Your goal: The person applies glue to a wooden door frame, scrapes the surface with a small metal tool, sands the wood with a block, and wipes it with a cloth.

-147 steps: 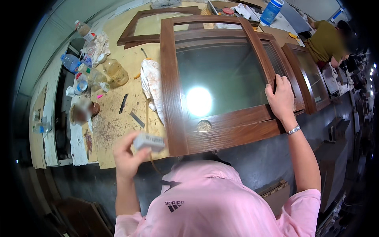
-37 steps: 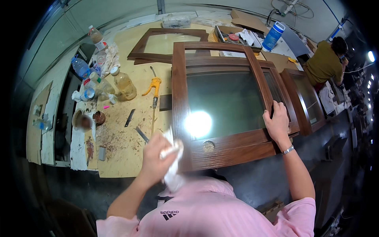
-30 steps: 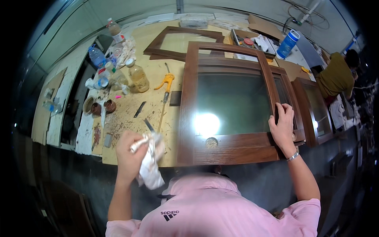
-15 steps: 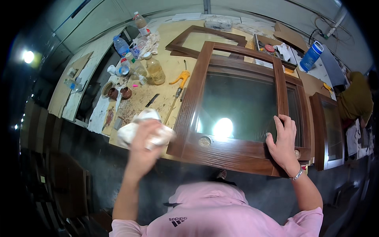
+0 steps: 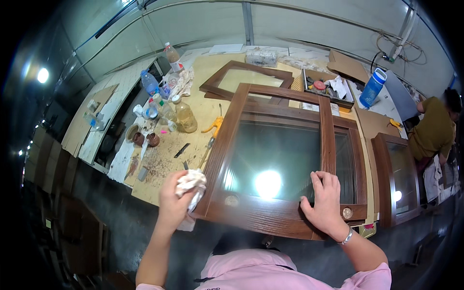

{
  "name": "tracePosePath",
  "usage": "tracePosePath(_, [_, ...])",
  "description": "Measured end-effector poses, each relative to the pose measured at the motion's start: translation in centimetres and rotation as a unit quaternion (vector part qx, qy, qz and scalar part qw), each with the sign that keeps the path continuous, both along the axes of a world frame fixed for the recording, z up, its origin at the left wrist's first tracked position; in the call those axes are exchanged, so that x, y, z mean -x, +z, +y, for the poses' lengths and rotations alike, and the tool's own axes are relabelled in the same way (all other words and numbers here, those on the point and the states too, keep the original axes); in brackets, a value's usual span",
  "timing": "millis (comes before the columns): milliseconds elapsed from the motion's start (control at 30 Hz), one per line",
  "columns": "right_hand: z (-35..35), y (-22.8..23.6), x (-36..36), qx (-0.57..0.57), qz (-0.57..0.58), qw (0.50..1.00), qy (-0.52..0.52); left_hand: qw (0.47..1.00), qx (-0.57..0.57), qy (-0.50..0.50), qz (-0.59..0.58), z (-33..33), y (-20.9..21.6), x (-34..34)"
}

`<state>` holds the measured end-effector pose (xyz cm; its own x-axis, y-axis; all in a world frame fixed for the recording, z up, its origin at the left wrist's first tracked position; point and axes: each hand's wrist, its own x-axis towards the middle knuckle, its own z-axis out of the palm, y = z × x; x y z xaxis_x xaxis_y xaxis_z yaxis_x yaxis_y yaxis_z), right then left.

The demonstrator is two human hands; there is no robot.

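A bunched white cloth (image 5: 192, 182) is gripped in my left hand (image 5: 173, 202), at the lower left corner of a brown wooden window sash (image 5: 220, 162). The cloth appears to touch the sash's left edge, and part of it hangs below. My right hand (image 5: 324, 203) rests with fingers apart on the sash's lower right part, thumb toward the glass pane (image 5: 278, 150). A lamp's bright reflection shows in the glass. Under the sash, at its right, lies a second brown frame (image 5: 357, 157). The bottom rail has a round recess near the left corner.
On the wooden tabletop (image 5: 162, 166) at the left are several bottles, small brown-stained pots (image 5: 153, 139), a dark blade (image 5: 182, 150) and an orange-handled gun tool (image 5: 215, 126). Behind lie another frame (image 5: 212, 82) and a tray (image 5: 338, 94). A blue bottle (image 5: 372, 89) and a person (image 5: 430, 121) are at the right.
My left hand has brought the cloth down to the sash's left edge, and the cloth is more bunched. My right hand stays on the sash. The view has tilted upward.
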<state>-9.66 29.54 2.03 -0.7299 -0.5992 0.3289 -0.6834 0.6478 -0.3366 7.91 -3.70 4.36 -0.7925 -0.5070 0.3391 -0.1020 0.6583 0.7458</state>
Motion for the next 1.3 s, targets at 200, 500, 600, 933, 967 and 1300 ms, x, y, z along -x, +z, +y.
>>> tracePosePath(200, [-0.2,0.3,0.0,-0.007,0.003,1.0,-0.002,0.988,0.114,-0.037,-0.1,-2.8,-1.7,7.7])
tracePosePath(500, [-0.2,0.7,0.1,-0.019,-0.027,0.999,-0.027,0.97,0.152,-0.013,-0.189,-8.4,-2.2,26.5])
tracePosePath(600, [-0.3,0.9,0.3,-0.018,-0.025,0.999,-0.021,0.97,0.158,-0.011,-0.186,-10.6,-2.8,33.1])
tracePosePath(933, [-0.6,0.6,0.2,-0.039,-0.019,0.998,-0.039,0.971,0.132,0.05,-0.192,-11.8,-3.3,39.7])
tracePosePath(967, [-0.8,0.6,0.2,-0.034,-0.018,0.999,-0.035,0.971,0.138,0.048,-0.19,-12.0,-3.5,38.4])
tracePosePath(1300, [-0.9,1.1,0.4,-0.028,-0.004,0.999,-0.021,0.972,0.207,-0.071,-0.081,-5.7,-3.4,12.8])
